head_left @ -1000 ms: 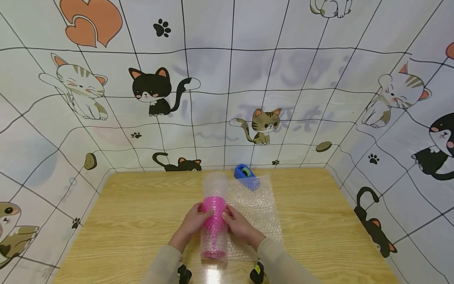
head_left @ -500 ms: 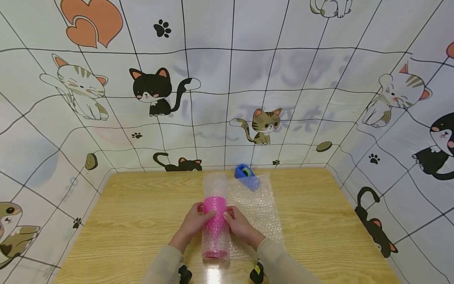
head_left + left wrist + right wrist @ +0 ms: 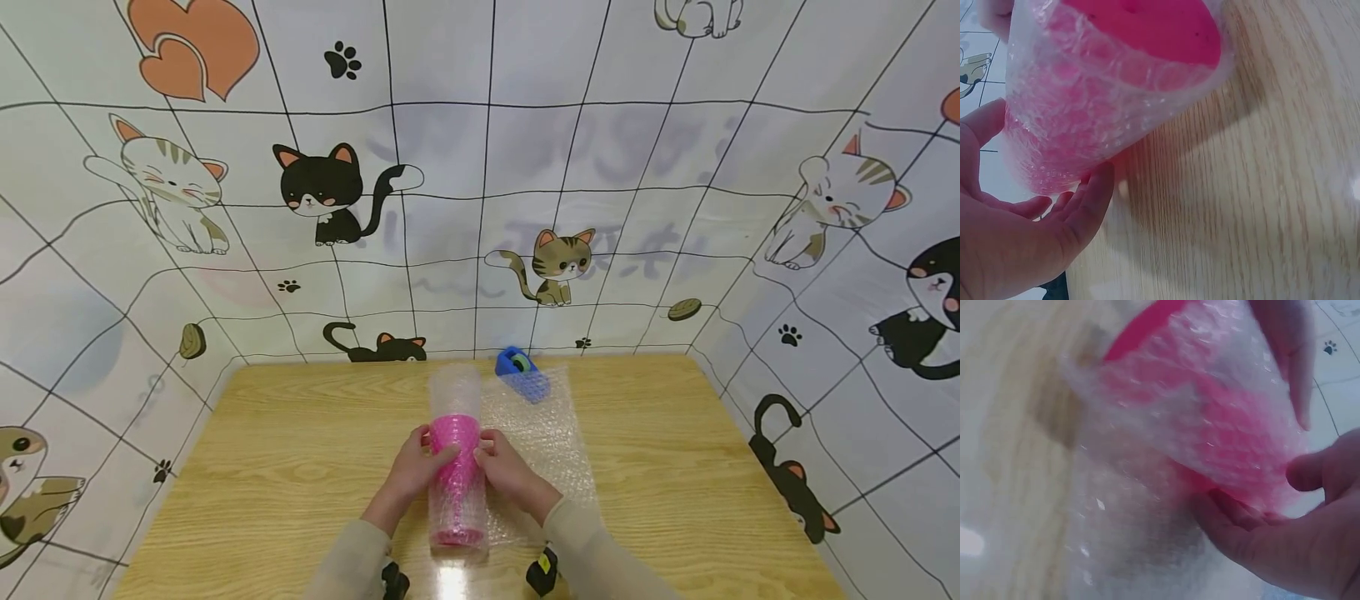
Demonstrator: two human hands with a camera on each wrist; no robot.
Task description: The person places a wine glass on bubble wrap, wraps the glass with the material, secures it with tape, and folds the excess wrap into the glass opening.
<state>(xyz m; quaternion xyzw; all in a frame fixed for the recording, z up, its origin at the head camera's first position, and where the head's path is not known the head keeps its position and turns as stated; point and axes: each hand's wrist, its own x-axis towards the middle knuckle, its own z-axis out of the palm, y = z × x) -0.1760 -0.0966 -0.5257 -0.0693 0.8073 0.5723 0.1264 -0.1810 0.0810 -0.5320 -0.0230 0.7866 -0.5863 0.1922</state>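
Note:
A pink object [image 3: 455, 475], with a flat round end and a narrower-looking middle, lies inside a roll of clear bubble wrap [image 3: 455, 387] on the table. Its exact kind is blurred by the wrap. My left hand [image 3: 412, 463] grips the roll from the left, thumb on top and fingers at the underside, as the left wrist view shows on the hand [image 3: 1035, 231]. On the right side my right hand [image 3: 512, 473] holds it likewise, its thumb against the wrap and its fingers low beneath the roll. A flat, unrolled stretch of bubble wrap [image 3: 551, 450] extends rightward from the roll.
A blue tape dispenser [image 3: 516, 364] stands at the table's back edge, partly under the far end of the flat wrap. The wooden table [image 3: 300, 433] is enclosed by cat-print cloth walls [image 3: 450, 167] at the back and sides.
The wrapped roll has shifted slightly to the right over the flat bubble wrap. Both hands have kept their hold, the left thumb moving a little rightward with it.

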